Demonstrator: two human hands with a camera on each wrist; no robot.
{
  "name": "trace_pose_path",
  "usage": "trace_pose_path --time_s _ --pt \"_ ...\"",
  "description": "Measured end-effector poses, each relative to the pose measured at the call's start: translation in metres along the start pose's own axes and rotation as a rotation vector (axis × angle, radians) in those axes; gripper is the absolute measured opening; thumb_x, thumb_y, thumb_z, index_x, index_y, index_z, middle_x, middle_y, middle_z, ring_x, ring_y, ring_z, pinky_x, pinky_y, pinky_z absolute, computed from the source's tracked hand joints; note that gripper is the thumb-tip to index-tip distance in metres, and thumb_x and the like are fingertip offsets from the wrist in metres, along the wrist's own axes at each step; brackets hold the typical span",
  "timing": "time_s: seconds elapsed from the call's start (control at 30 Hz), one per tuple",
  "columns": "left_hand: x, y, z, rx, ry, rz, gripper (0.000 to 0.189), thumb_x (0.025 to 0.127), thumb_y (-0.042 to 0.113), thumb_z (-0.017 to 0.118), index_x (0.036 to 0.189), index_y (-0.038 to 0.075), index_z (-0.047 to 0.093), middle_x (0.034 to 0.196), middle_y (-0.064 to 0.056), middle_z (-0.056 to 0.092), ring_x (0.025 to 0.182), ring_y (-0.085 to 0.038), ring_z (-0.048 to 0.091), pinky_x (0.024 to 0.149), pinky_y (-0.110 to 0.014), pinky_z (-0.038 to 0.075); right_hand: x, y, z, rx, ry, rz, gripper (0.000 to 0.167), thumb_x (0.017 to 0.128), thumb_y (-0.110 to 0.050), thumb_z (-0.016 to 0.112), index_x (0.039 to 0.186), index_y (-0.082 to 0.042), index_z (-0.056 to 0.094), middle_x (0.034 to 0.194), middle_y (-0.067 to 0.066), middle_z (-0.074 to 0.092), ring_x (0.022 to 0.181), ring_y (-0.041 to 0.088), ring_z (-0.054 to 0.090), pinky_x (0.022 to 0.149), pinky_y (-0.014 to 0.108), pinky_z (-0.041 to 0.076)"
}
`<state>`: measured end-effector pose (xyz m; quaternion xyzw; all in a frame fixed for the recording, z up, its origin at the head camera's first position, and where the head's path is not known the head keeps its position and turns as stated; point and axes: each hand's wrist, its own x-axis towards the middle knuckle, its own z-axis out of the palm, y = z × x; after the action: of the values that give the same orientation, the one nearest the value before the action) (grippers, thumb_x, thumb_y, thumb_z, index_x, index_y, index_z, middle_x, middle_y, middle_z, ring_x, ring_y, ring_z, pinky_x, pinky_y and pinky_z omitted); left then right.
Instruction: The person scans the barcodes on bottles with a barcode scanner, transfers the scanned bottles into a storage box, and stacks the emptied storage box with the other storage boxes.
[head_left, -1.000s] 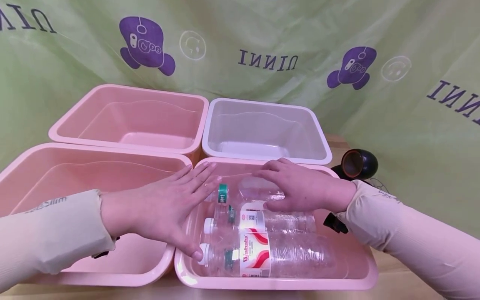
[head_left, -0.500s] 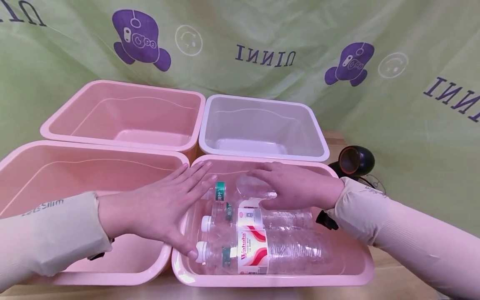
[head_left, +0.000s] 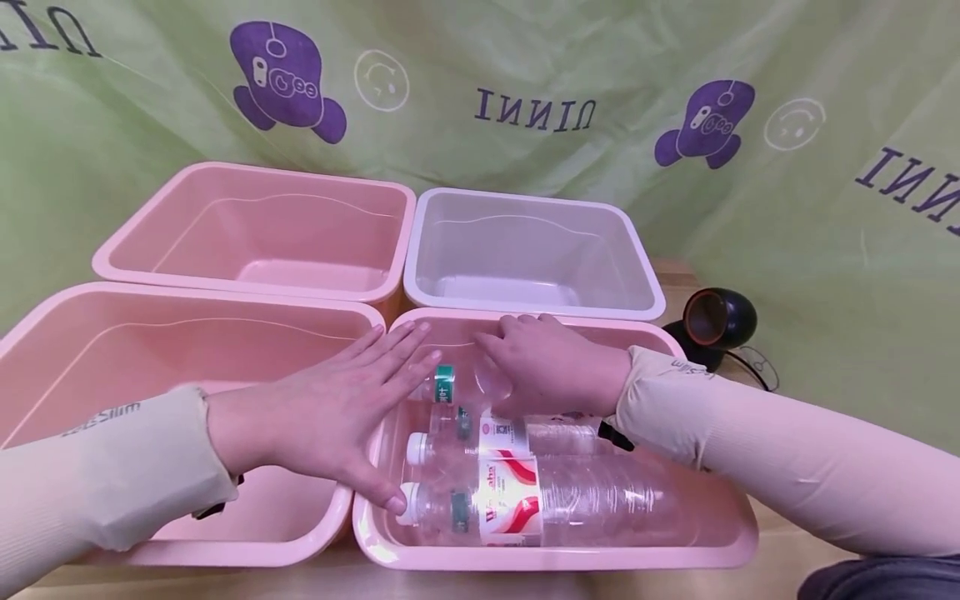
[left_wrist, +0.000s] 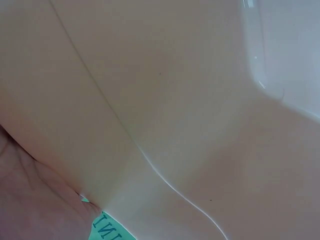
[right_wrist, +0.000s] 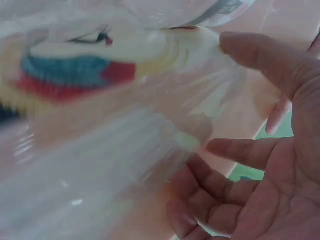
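Observation:
Several clear plastic bottles lie on their sides in the front right pink bin (head_left: 555, 560). The nearest bottle (head_left: 600, 500) wears a red and white label and a white cap. My left hand (head_left: 322, 408) spreads straight fingers over the rim between the front bins, its thumb near that cap. Farther back, my right hand (head_left: 555, 367) reaches over a bottle with a green band (head_left: 444, 383), covering much of it. In the right wrist view, the thumb and slightly bent fingers (right_wrist: 240, 152) spread around a clear bottle (right_wrist: 100, 165); no firm grip shows.
Another pink bin (head_left: 202, 553) stands at front left, with a pink bin (head_left: 262, 175) and a whitish bin (head_left: 525, 198) behind. A black rounded object (head_left: 722, 318) sits right of them. A green printed cloth (head_left: 615, 50) hangs at the back.
My right hand has moved left along the rear bottle, towards its banded end. The left hand keeps nearly the same place, and the bottles show no clear shift within the bin.

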<state>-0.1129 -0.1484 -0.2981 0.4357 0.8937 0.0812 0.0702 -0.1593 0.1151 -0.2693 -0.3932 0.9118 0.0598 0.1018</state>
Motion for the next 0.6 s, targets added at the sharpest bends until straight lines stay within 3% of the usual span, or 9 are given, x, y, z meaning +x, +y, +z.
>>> trace_pose_path --time_s 0.2,0.4,0.47,0.53,0.6 --pt "0.001 0.002 0.001 0.009 -0.002 -0.009 0.135 0.072 0.097 0.050 0.162 0.000 0.024 0.171 -0.021 0.002 0.157 -0.035 -0.005 0.124 -0.059 0.004 0.001 -0.001 0.003 0.105 -0.063 0.006 0.063 0.076 -0.045 0.086 0.118 -0.004 0.062 0.104 0.007 0.062 0.089 0.023 0.062 0.085 0.040 0.055" --pt "0.001 0.002 0.001 0.002 0.015 -0.001 0.132 0.074 0.094 0.054 0.162 -0.001 0.026 0.171 -0.022 0.004 0.157 -0.036 -0.005 0.123 -0.060 0.005 0.002 0.005 0.001 0.310 -0.207 -0.038 0.071 0.082 -0.040 0.082 0.141 -0.009 0.058 0.131 0.007 0.062 0.112 0.022 0.061 0.099 0.041 0.050" --pt "0.001 0.002 0.001 0.005 0.020 0.007 0.132 0.074 0.093 0.054 0.162 -0.001 0.026 0.170 -0.023 0.004 0.157 -0.036 -0.005 0.123 -0.061 0.006 0.003 0.008 0.001 0.340 -0.224 -0.081 0.057 0.087 -0.042 0.077 0.133 -0.011 0.064 0.122 0.004 0.064 0.105 0.019 0.061 0.094 0.039 0.051" --pt "0.001 0.003 0.002 0.011 0.021 0.014 0.132 0.074 0.094 0.054 0.162 -0.002 0.026 0.170 -0.023 0.004 0.157 -0.036 -0.005 0.123 -0.060 0.005 0.005 0.010 0.000 0.372 -0.232 -0.122 0.038 0.090 -0.042 0.072 0.113 -0.012 0.069 0.102 -0.001 0.066 0.090 0.015 0.061 0.084 0.036 0.051" --pt "0.001 0.003 0.002 0.014 0.019 0.015 0.133 0.074 0.094 0.053 0.162 -0.001 0.025 0.170 -0.023 0.003 0.157 -0.036 -0.005 0.123 -0.060 0.005 0.007 0.010 0.001 0.393 -0.262 -0.158 0.030 0.092 -0.040 0.071 0.104 -0.013 0.066 0.088 -0.006 0.061 0.080 0.012 0.057 0.077 0.033 0.049"
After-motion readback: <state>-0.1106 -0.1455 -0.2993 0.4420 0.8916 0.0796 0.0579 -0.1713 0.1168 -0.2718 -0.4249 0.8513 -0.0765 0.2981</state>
